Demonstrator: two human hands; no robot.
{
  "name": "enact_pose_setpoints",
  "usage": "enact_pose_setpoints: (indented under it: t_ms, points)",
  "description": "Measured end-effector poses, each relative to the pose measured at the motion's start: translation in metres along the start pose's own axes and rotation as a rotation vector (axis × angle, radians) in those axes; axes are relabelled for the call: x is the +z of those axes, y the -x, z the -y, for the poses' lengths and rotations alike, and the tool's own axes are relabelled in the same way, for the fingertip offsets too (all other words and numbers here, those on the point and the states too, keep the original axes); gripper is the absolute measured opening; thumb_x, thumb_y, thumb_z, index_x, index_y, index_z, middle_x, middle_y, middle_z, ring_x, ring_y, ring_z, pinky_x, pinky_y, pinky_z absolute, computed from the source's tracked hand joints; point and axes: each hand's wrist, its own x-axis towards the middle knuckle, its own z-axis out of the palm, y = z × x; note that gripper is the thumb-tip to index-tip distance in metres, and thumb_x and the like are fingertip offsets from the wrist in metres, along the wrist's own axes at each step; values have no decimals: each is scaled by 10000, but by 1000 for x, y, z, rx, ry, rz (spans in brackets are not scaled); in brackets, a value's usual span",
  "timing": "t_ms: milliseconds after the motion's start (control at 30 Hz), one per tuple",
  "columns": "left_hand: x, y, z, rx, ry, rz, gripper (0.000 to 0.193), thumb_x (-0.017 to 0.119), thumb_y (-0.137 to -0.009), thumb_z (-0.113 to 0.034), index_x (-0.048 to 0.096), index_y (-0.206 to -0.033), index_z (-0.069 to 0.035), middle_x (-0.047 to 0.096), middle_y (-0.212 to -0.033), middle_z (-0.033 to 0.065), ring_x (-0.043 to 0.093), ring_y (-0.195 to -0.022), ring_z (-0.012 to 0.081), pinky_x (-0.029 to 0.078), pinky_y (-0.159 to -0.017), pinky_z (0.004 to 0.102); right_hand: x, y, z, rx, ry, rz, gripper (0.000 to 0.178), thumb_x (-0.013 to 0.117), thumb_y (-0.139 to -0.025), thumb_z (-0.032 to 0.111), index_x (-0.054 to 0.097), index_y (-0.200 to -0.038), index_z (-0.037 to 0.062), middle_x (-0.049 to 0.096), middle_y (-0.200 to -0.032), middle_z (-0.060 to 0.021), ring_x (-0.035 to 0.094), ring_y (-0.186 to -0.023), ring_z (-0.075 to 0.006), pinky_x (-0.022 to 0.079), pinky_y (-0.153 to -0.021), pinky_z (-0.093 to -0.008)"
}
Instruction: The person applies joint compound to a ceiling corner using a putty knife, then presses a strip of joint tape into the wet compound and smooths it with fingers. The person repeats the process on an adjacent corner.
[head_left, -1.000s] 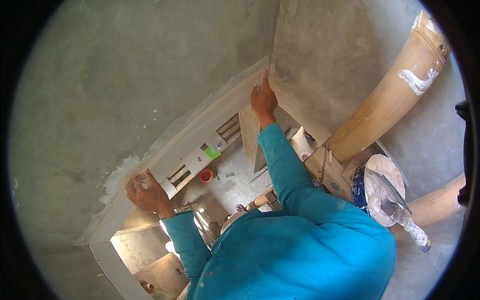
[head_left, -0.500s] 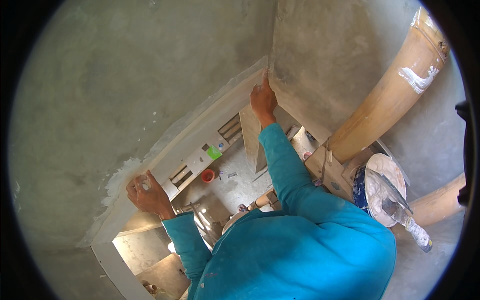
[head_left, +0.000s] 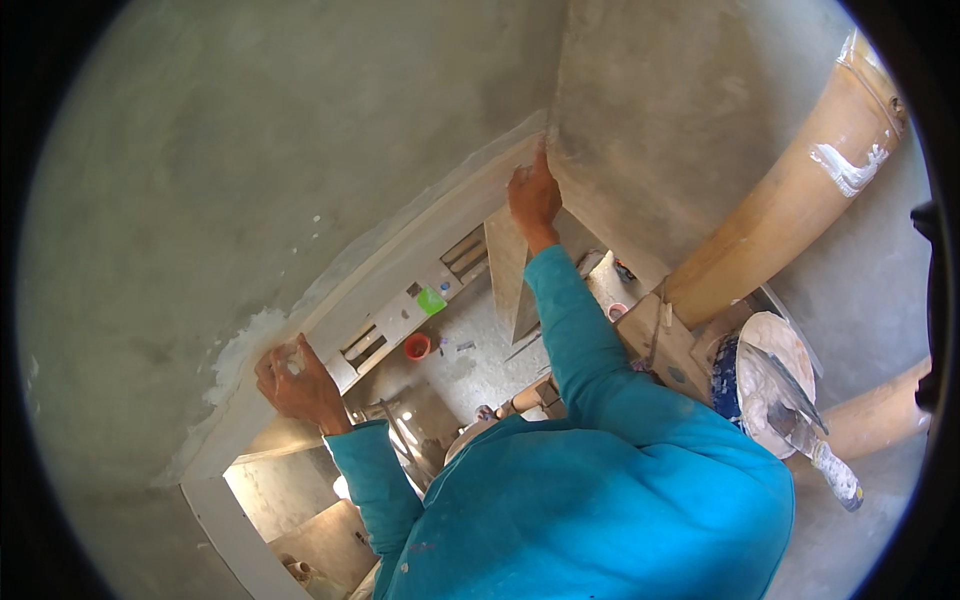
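My left hand [head_left: 300, 388] is closed against the long white ledge [head_left: 410, 262], where it meets the grey plastered wall [head_left: 200, 160]. Its fingers curl in, a white smear shows on it, and anything inside the grip is too small to make out. Farther up the same ledge, my right hand [head_left: 535, 203] points one finger into the corner. Its other fingers are folded, hiding whatever may be in them. Rough white filler [head_left: 245, 345] covers the wall edge beside the left hand. A thinner pale band follows the joint toward the right hand.
A thick bamboo pole [head_left: 780, 205] leans at the right, tied by a wooden board. Next to it stands a bucket of white paste [head_left: 775, 345] with a coated putty knife [head_left: 835, 470] across it. Far below, a red pot [head_left: 417, 347] sits on the floor.
The view has shifted slightly, so the wall, pole and bucket sit a little differently. Both hands keep nearly the same places and poses on the ledge.
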Motion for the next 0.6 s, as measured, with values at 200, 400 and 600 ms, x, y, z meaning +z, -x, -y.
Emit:
enact_pose_setpoints:
  t_ms: [200,400,600]
  points:
    - [2,-1,4,21,-36,-13,249,817,-846,-294,738,-896,-63,671,-1105,52,609,-1034,309,506,-882,455,-12,14,19,-38,-22,0,620,563,-968,158,407,-1561,74,734,-1027,-251,704,-894,-459,547,-786,-529]
    - [5,0,2,-23,-25,-6,260,808,-854,-330,738,-890,-83,664,-1105,34,607,-1028,293,511,-859,451,-29,76,50,-180,-196,207,566,572,-975,143,473,-1528,75,680,-788,-181,671,-721,-387,489,-625,-490]
    - [5,0,-2,-28,-54,-41,245,813,-845,-328,745,-876,-95,659,-1094,15,614,-1012,277,521,-843,441,-36,122,71,-326,-258,278,555,578,-966,116,505,-1515,92,640,-697,-148,632,-627,-342,493,-603,-431]
